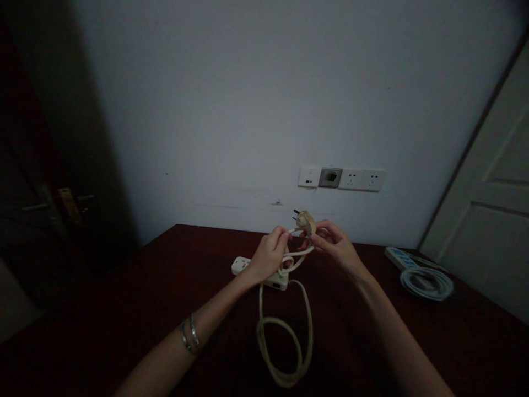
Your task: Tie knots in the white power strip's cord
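My right hand pinches a cream-coloured plug near its cord end, its dark pins pointing up and left. A white power cord runs from there in loose loops. My left hand is closed on part of that cord, just left of the plug. Under and behind my left hand lies a white power strip, partly covered by the hand and the cord. The lower loops of the cord hang or lie towards me on the dark red table.
Wall sockets and a grey wall plate sit above the dark red table. At the right lies another power strip with blue parts and a coiled white cable. A door stands at the right.
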A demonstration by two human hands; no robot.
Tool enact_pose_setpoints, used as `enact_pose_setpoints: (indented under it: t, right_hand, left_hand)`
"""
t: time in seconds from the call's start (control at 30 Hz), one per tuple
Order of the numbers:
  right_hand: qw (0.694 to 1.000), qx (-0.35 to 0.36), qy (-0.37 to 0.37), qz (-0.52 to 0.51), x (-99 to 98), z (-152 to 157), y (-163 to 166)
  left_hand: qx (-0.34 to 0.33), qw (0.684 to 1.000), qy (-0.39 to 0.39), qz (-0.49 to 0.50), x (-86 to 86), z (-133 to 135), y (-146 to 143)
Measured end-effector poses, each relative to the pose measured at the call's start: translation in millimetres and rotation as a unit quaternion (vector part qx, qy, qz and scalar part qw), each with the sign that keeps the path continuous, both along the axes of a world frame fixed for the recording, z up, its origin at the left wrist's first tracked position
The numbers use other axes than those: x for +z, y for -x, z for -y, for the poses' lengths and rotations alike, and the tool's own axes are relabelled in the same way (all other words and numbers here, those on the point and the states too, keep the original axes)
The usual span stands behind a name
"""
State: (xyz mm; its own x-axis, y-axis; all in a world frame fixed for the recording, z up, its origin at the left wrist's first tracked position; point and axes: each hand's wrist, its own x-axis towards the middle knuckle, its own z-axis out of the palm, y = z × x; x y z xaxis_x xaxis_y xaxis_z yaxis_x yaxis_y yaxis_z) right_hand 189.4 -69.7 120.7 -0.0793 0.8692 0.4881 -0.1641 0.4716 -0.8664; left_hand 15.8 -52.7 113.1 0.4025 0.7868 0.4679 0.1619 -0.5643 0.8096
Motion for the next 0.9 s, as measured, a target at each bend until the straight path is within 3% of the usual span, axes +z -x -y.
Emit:
enact_pose_setpoints:
  t: [0.2, 0.53, 0.73, 0.9]
  right_hand:
    - [0.983, 0.141, 0.09, -0.071, -4.1, 1, -7]
    - [0.984, 0.11, 0.112, -0.085, -10.4, -2, 4]
    - [0.977, 0.161, 0.101, -0.093, -14.0, -1, 2]
    - [0.972, 0.2, 0.09, -0.087, -19.2, -4, -2]
  left_hand:
    - [-0.026, 0.995, 0.057, 0.084, -1.6, -3, -1]
    - [-0.056, 0.956, 0.184, 0.221, 1.9, 0, -8]
    - [-0.087, 0.965, 0.156, 0.194, -0.5, 2, -9]
    - [-0.074, 0.972, 0.124, 0.187, -3.5, 2, -11]
